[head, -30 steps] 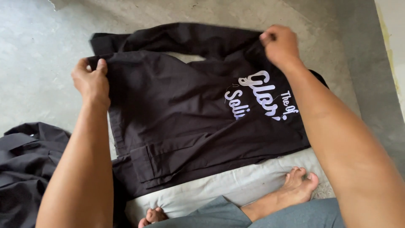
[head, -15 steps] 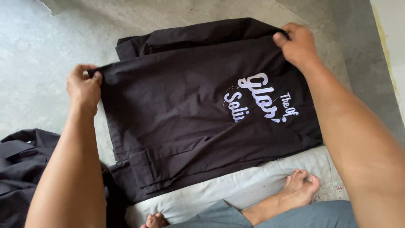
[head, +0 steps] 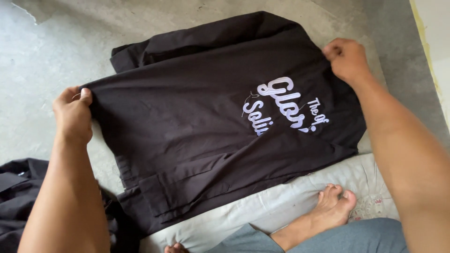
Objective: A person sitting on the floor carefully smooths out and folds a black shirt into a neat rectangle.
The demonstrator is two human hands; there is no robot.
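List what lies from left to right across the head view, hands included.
dark garment heap → left hand → black shirt with white lettering → right hand → pale strip of wall

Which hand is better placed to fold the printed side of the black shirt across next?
Probably the right hand: its grip pinches the black shirt beside the white lettering; the left hand holds the far edge.

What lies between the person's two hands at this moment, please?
In the head view, the black shirt with white lettering spans the stretch, gripped by the left hand and right hand.
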